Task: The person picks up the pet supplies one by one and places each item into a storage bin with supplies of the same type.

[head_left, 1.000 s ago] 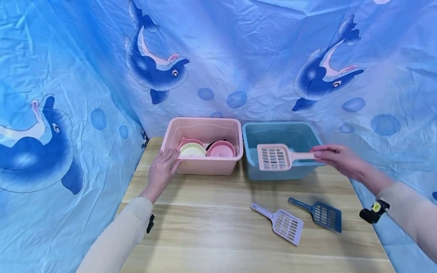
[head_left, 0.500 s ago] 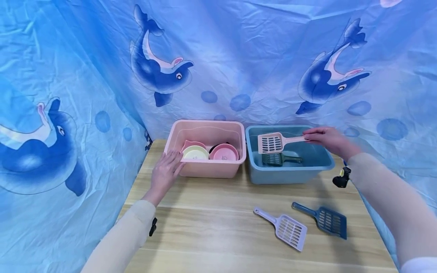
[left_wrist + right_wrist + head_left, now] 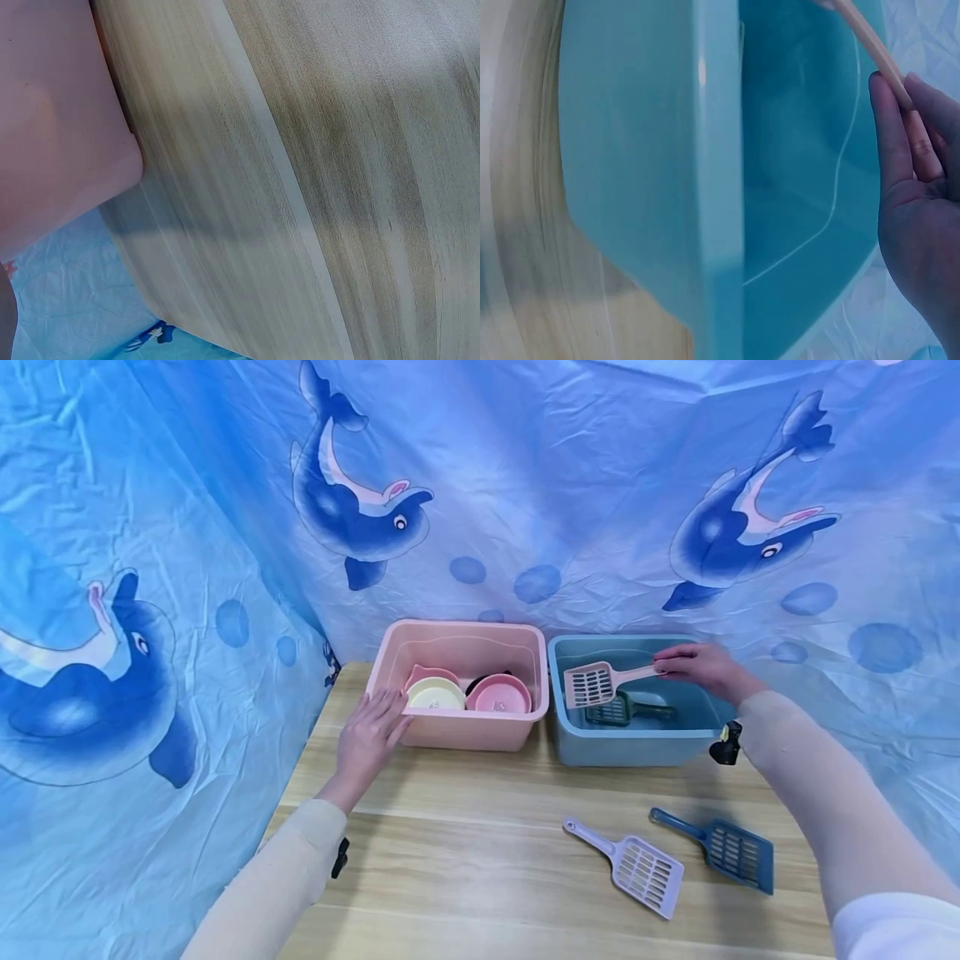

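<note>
My right hand (image 3: 697,668) pinches the handle end of a pale pink slotted litter scoop (image 3: 618,677) between fingers and thumb. The scoop hangs over the blue bin (image 3: 637,752), its head tilted down toward the bin's left side. Inside that bin lies a dark green litter scoop (image 3: 648,708), its head partly covered by the pink one. In the right wrist view, the fingers hold the scoop handle (image 3: 874,45) beyond the bin's rim (image 3: 718,150). My left hand (image 3: 369,735) rests on the front left corner of the pink bin (image 3: 465,735), fingers extended over the rim.
A cream bowl (image 3: 435,695) and a pink bowl (image 3: 501,696) sit in the pink bin, with other dishes behind. On the wooden table (image 3: 450,843) lie a lilac scoop (image 3: 618,856) and a dark blue scoop (image 3: 701,833). A dolphin-print sheet (image 3: 570,485) hangs behind.
My right hand has carried the pink scoop back and over the blue bin, then slightly lower with its head tilting down. My left hand stays at the pink bin's corner.
</note>
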`<move>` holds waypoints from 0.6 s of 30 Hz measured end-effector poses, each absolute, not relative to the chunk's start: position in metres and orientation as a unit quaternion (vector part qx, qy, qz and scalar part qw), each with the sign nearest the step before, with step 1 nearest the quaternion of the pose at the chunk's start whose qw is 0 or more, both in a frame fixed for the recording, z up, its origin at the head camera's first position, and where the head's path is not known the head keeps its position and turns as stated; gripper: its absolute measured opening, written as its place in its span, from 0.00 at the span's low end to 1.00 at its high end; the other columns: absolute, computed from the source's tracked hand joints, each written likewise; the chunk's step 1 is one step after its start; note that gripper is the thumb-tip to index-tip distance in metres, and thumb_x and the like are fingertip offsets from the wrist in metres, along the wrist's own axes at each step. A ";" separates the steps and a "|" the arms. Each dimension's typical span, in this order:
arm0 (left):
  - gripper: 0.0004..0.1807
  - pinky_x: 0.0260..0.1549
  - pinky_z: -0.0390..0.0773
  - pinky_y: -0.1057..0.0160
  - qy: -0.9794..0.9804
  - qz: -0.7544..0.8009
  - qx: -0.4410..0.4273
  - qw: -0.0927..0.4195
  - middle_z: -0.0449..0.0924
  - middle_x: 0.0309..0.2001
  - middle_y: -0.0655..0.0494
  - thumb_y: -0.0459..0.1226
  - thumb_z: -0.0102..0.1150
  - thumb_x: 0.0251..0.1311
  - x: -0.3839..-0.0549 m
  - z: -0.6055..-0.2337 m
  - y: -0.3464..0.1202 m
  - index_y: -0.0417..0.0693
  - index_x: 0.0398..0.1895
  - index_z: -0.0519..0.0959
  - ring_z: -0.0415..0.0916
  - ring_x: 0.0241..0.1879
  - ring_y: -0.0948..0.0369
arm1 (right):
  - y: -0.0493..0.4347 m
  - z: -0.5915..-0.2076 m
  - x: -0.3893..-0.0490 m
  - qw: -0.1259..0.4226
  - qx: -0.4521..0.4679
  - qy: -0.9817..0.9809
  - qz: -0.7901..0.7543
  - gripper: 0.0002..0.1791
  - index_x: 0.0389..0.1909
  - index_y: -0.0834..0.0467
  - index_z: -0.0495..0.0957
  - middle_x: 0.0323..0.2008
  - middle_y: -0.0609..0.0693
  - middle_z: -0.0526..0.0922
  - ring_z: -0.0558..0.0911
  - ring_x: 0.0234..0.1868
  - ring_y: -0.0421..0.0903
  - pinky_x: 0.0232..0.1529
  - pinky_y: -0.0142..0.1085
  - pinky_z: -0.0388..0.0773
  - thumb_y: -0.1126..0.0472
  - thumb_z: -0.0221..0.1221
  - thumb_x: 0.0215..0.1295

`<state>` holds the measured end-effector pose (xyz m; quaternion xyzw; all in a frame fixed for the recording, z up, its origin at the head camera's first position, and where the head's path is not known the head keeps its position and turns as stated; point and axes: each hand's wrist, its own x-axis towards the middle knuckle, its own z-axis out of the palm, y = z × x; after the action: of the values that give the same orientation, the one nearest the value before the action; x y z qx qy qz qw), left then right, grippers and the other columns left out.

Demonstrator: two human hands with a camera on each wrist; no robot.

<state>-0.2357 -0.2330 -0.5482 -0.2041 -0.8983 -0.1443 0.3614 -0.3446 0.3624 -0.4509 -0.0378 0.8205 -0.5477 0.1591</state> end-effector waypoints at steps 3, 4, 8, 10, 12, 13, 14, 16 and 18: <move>0.27 0.73 0.71 0.38 -0.905 -0.142 -0.197 0.351 0.81 0.65 0.43 0.42 0.75 0.66 -0.234 -0.547 -0.231 0.45 0.66 0.82 0.81 0.65 0.41 | 0.359 -0.453 -0.342 0.175 -0.050 0.852 -0.492 0.26 0.72 0.73 0.70 0.63 0.66 0.82 0.87 0.55 0.45 0.55 0.31 0.86 0.61 0.58 0.83; 0.27 0.73 0.71 0.38 -0.905 -0.141 -0.197 0.350 0.81 0.65 0.43 0.42 0.74 0.66 -0.234 -0.546 -0.231 0.45 0.66 0.82 0.81 0.65 0.41 | 0.357 -0.453 -0.341 0.181 -0.054 0.860 -0.474 0.28 0.74 0.74 0.67 0.67 0.70 0.78 0.86 0.59 0.49 0.59 0.34 0.85 0.60 0.57 0.84; 0.27 0.72 0.72 0.38 -0.901 -0.140 -0.201 0.358 0.82 0.64 0.42 0.42 0.75 0.65 -0.234 -0.546 -0.230 0.45 0.66 0.82 0.82 0.64 0.40 | 0.357 -0.455 -0.336 0.193 -0.066 0.874 -0.440 0.32 0.78 0.75 0.61 0.75 0.75 0.67 0.74 0.73 0.67 0.74 0.53 0.73 0.58 0.53 0.86; 0.27 0.71 0.72 0.37 -0.899 -0.140 -0.202 0.362 0.82 0.64 0.42 0.41 0.76 0.64 -0.235 -0.546 -0.229 0.45 0.65 0.83 0.82 0.64 0.40 | 0.359 -0.456 -0.336 0.195 -0.065 0.875 -0.439 0.33 0.79 0.74 0.59 0.76 0.75 0.65 0.70 0.75 0.70 0.75 0.58 0.68 0.56 0.53 0.86; 0.27 0.71 0.73 0.37 -0.897 -0.142 -0.204 0.366 0.83 0.63 0.41 0.40 0.76 0.63 -0.235 -0.546 -0.230 0.44 0.65 0.83 0.82 0.63 0.40 | 0.361 -0.456 -0.335 0.193 -0.068 0.874 -0.441 0.34 0.79 0.74 0.58 0.76 0.75 0.64 0.69 0.75 0.70 0.76 0.58 0.68 0.56 0.53 0.86; 0.28 0.70 0.73 0.37 -0.896 -0.142 -0.205 0.368 0.83 0.63 0.41 0.40 0.77 0.62 -0.235 -0.547 -0.230 0.44 0.65 0.83 0.82 0.63 0.40 | 0.361 -0.454 -0.334 0.193 -0.069 0.873 -0.443 0.34 0.80 0.73 0.58 0.76 0.75 0.64 0.70 0.75 0.70 0.75 0.56 0.70 0.56 0.53 0.86; 0.28 0.70 0.74 0.36 -0.895 -0.143 -0.204 0.369 0.83 0.62 0.40 0.40 0.77 0.61 -0.236 -0.547 -0.230 0.43 0.64 0.84 0.83 0.62 0.39 | 0.361 -0.453 -0.334 0.193 -0.070 0.871 -0.446 0.35 0.80 0.72 0.58 0.77 0.74 0.65 0.70 0.75 0.69 0.75 0.54 0.71 0.55 0.54 0.86; 0.27 0.70 0.74 0.36 -0.895 -0.144 -0.204 0.370 0.83 0.62 0.40 0.40 0.78 0.61 -0.236 -0.547 -0.230 0.43 0.64 0.84 0.83 0.62 0.39 | 0.361 -0.448 -0.331 0.194 -0.073 0.867 -0.453 0.36 0.80 0.71 0.58 0.77 0.72 0.65 0.71 0.75 0.66 0.74 0.49 0.74 0.53 0.55 0.85; 0.27 0.70 0.73 0.36 -0.896 -0.144 -0.203 0.367 0.83 0.62 0.40 0.40 0.77 0.62 -0.236 -0.546 -0.231 0.43 0.64 0.84 0.82 0.63 0.39 | 0.358 -0.442 -0.328 0.198 -0.072 0.862 -0.460 0.37 0.81 0.69 0.59 0.77 0.70 0.66 0.72 0.75 0.63 0.72 0.43 0.77 0.50 0.56 0.84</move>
<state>-0.2362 -0.2310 -0.5461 -0.2030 -0.8964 -0.1436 0.3669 -0.3277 0.3584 -0.4424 -0.0721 0.8623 -0.4604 0.1979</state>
